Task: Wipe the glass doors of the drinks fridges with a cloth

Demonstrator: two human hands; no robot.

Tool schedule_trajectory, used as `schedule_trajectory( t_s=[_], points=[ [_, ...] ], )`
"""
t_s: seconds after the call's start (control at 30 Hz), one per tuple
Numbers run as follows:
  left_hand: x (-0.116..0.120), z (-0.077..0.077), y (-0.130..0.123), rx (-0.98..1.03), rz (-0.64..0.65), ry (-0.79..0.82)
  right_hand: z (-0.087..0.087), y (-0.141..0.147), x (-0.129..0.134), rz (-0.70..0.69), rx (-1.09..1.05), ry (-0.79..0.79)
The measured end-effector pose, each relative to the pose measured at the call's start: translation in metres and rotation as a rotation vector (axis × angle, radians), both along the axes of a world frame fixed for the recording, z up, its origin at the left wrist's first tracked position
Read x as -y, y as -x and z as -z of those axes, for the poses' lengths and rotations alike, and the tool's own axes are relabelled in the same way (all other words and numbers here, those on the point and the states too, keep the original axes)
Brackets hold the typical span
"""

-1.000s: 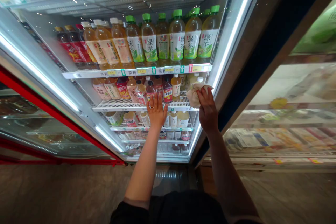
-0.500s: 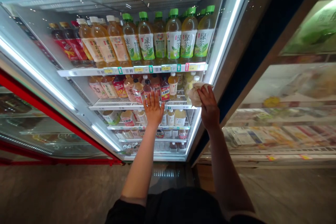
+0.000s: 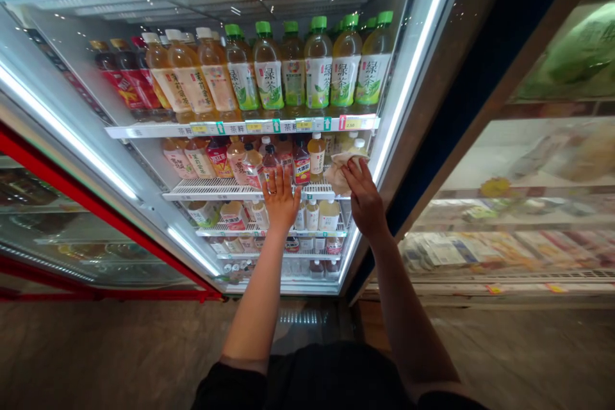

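The right hand [image 3: 366, 200] grips a crumpled pale cloth [image 3: 339, 173], pinched between fingers and thumb against the fridge's glass door [image 3: 120, 86], right of centre. The left hand [image 3: 281, 200] is spread open on the glass, empty. Nothing on the glass shows how much the cloth has covered. Bottles [image 3: 317, 64] stand in rows behind.

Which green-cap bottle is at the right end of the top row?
The rightmost green-capped bottle, next to the glowing light strip; every other green cap stands to its left.
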State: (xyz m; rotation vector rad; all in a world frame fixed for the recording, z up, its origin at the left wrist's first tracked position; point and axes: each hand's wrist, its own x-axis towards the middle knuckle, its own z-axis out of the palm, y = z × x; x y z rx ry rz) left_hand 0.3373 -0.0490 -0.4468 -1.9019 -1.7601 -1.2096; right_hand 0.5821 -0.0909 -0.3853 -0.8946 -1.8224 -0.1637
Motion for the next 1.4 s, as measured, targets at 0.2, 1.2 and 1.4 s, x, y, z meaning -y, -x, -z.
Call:
schedule_trajectory(
  t_s=[0.2, 1.2, 1.4],
  points=[
    [-0.001, 0.001, 0.0, 0.009, 0.015, -0.004, 0.003, 0.001, 0.005, 0.05, -0.024, -0.041],
    [0.002, 0.001, -0.001, -0.01, 0.033, -0.004, -0.007, 0.035, 0.003, -0.01, 0.093, -0.052],
    [0.0, 0.006, 0.001, -0.048, 0.029, -0.053, -0.015, 0.051, 0.003, -0.026, 0.132, -0.084]
  ],
)
